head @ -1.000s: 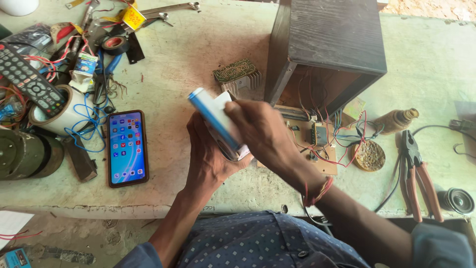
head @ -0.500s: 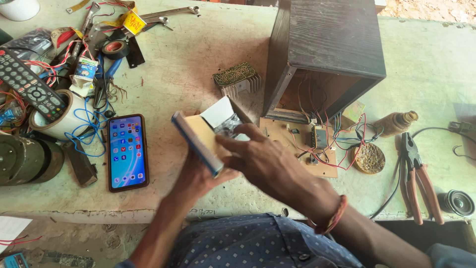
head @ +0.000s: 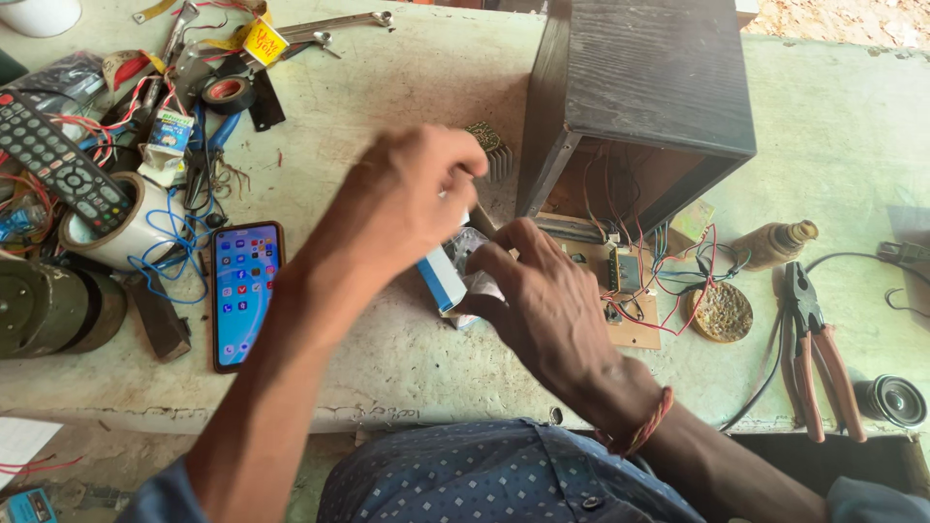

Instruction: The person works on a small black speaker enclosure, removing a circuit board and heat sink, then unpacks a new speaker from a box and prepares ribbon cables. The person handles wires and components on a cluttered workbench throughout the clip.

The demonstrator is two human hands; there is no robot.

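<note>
My left hand (head: 412, 199) hovers over the bench with its fingers closed on a small blue and white box (head: 442, 279), gripped from above. My right hand (head: 542, 295) reaches in from the right and holds the crinkled clear packet (head: 472, 254) coming out of the box's open end. Both hands sit just left of a brown circuit board (head: 620, 291) with red and black wires, in front of a dark wooden speaker cabinet (head: 644, 97). Most of the box is hidden under my hands.
A lit smartphone (head: 245, 291) lies to the left. Further left are a remote control (head: 60, 167), tape roll (head: 121, 228), black tape (head: 229, 94), blue wires and tools. On the right lie red-handled pliers (head: 814, 349), a small speaker (head: 893, 399) and a round brown disc (head: 722, 312).
The box, held edge-up in front of me a second ago, has come down towards the bench. My left hand moved on top of it and my right hand went to its open end.
</note>
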